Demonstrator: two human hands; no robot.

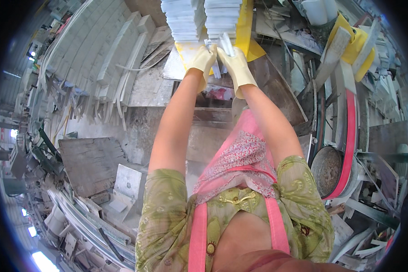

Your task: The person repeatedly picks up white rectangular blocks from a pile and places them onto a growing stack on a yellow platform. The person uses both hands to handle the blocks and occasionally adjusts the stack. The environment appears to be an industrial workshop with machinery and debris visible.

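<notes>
Both my arms stretch forward to two tall stacks of thin white strips, a left stack (182, 20) and a right stack (222, 20). My left hand (201, 61), in a cream rubber glove, is closed at the front of the left stack, its fingertips around narrow white pieces. Beside it, my right hand (236, 65), gloved alike, grips a few white strips (226, 44) that stick up past its thumb. More narrow strip ends (216, 70) hang below, between the two hands. My palms and most fingertips are hidden by the gloves' backs.
Yellow sheeting (245, 27) lies beside and under the stacks. Long pale bars (84, 54) are piled at the left. On the right stands a wheel (327, 171) with a red band (350, 136). A worn board (91, 164) lies lower left, among scattered offcuts.
</notes>
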